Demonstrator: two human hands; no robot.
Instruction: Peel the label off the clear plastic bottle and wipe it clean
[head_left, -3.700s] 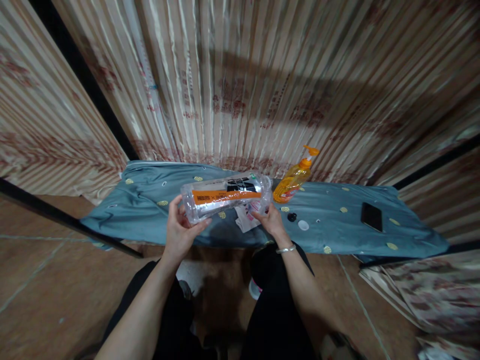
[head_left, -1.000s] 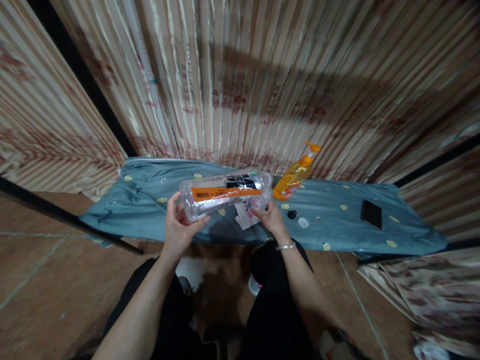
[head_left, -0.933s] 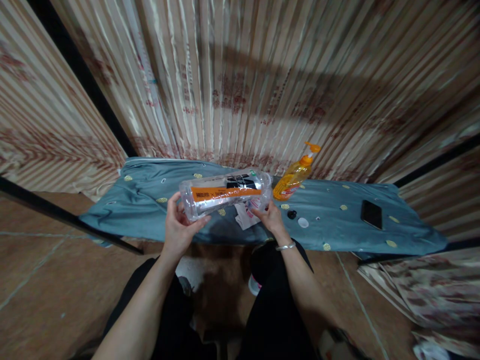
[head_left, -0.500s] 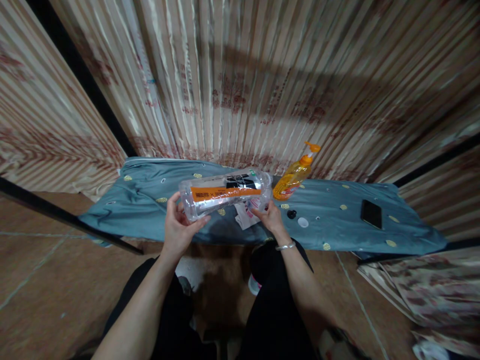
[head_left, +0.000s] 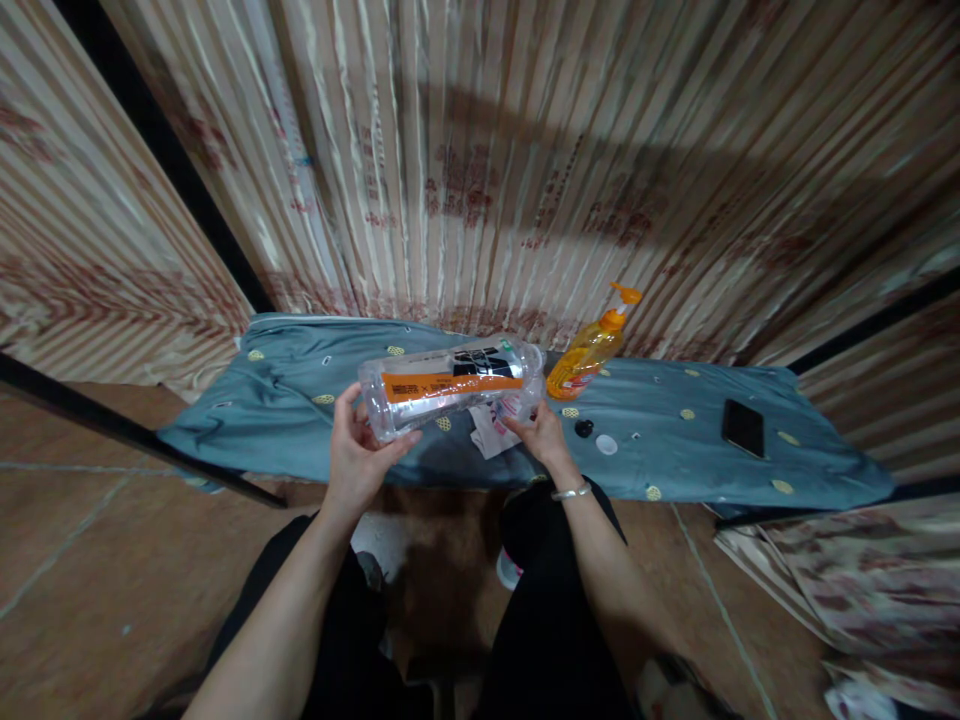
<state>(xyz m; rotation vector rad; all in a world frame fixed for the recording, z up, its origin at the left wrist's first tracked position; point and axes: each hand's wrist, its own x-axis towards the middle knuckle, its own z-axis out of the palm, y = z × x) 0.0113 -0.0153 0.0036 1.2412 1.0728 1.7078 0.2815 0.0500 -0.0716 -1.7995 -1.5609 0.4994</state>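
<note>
Starting on the far left, it's just blue-green cloth with little yellow pineapple-ish prints, then the left hand, which is cupped around the wide base of a clear bottle, thumb along the near side. I'd guess the bottle is light and pretty squeezable (thin plastic, looks empty to me), so it'd dent before it broke, and the shiny orange-and-silver label could be a bit slick. Best hold is probably the firmer ends, base and neck, not the middle. Position-wise it's lying sideways between the two hands, seemingly up above the cloth, neck end to the right. The right hand, bracelet on the wrist, has a grip at that neck end; how the fingers wrap underneath I can't tell. A pale printed packet sits partly hidden below. Further right: orange pump bottle, small black piece, white disc, dark phone.
</note>
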